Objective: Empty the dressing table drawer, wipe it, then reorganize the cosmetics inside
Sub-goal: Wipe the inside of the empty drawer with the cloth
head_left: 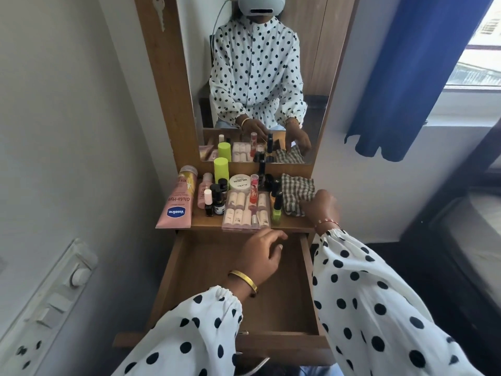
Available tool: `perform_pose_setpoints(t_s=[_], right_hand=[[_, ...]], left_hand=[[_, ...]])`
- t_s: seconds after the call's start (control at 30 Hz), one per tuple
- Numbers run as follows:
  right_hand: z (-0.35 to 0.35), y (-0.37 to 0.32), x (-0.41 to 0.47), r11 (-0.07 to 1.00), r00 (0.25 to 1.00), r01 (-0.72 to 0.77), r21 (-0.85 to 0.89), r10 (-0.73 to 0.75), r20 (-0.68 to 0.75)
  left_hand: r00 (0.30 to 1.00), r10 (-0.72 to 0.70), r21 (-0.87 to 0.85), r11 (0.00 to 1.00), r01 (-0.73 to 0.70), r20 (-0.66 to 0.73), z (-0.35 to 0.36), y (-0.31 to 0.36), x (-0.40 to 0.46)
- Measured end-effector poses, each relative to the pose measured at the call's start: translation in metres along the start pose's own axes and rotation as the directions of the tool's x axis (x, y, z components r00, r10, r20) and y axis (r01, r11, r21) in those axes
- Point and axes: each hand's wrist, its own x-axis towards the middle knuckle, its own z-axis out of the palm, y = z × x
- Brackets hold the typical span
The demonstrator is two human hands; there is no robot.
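Right hand [321, 206] pinched the checked cloth [296, 192] on the counter [292, 226], at twelve o'clock from the bare drawer [271, 308]; left hand [264, 255], loosely curled, hovered nearer, holding nothing.

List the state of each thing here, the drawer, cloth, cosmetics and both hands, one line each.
drawer: pulled open, emptied.
checked cloth: crumpled on the tabletop, under the right hand.
Vaseline tube: lying flat.
green bottle: upright, capped.
left hand: over the drawer, fingers loosely curled, holding nothing.
right hand: grips the cloth.
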Motion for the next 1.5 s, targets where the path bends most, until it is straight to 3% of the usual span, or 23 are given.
perform_pose_setpoints(t_s=[0.13, 0.23, 0.33, 0.5, 0.63, 0.77, 0.9, 0.97, 1.13, 1.23, 1.33, 1.4, 1.5], right_hand=[[-0.007, 0.005, -0.003, 0.966, 0.993, -0.044, 0.254, 0.071, -0.099], [-0.014, 0.009, -0.009, 0.928, 0.980, 0.030, 0.372, 0.047, -0.195], [-0.020, 0.011, -0.017, 0.904, 0.969, 0.116, 0.411, -0.012, -0.248], [-0.027, 0.015, -0.024, 0.911, 0.973, 0.113, 0.397, -0.021, -0.231], [-0.034, 0.014, -0.043, 0.857, 0.965, 0.166, 0.487, -0.039, -0.260], [-0.031, 0.015, -0.085, 0.759, 0.964, 0.182, 0.625, -0.012, -0.265], [-0.018, 0.024, -0.133, 0.640, 0.974, 0.152, 0.753, 0.033, -0.224], [-0.013, 0.028, -0.149, 0.607, 0.976, 0.152, 0.780, 0.031, -0.214], [-0.010, 0.039, -0.165, 0.743, 0.956, 0.148, 0.652, 0.060, -0.286], [-0.013, 0.043, -0.164, 0.870, 0.928, 0.141, 0.473, 0.050, -0.369], [-0.011, 0.039, -0.162, 0.911, 0.982, 0.154, 0.383, -0.097, -0.164], [-0.009, 0.035, -0.161, 0.895, 0.998, 0.062, 0.442, -0.068, -0.002], [-0.005, 0.033, -0.158, 0.845, 0.990, -0.072, 0.530, -0.004, 0.140]], left_hand=[[1.000, -0.008, -0.033, 0.999, 0.008, -0.013, -0.003, 0.001, -0.005], [0.997, -0.079, -0.126, 0.989, 0.076, -0.016, -0.001, 0.003, -0.005], [0.981, -0.193, -0.290, 0.940, 0.180, -0.016, 0.004, 0.010, -0.004], [0.970, -0.240, -0.387, 0.893, 0.229, 0.020, 0.007, 0.019, -0.003], [0.942, -0.319, -0.449, 0.830, 0.330, 0.104, 0.004, 0.019, -0.003], [0.841, -0.461, -0.655, 0.547, 0.521, 0.283, -0.001, 0.026, 0.003], [0.749, -0.512, -0.789, 0.202, 0.580, 0.420, -0.005, 0.038, 0.012], [0.736, -0.506, -0.797, 0.145, 0.586, 0.450, -0.005, 0.042, 0.012], [0.751, -0.512, -0.789, 0.208, 0.579, 0.416, -0.001, 0.047, 0.000], [0.786, -0.522, -0.732, 0.384, 0.563, 0.331, 0.000, 0.045, -0.011], [0.859, -0.461, -0.648, 0.589, 0.484, 0.223, 0.000, 0.044, -0.025], [0.888, -0.418, -0.597, 0.667, 0.445, 0.194, -0.001, 0.042, -0.033], [0.899, -0.347, -0.544, 0.716, 0.437, 0.267, -0.009, 0.037, -0.046]])
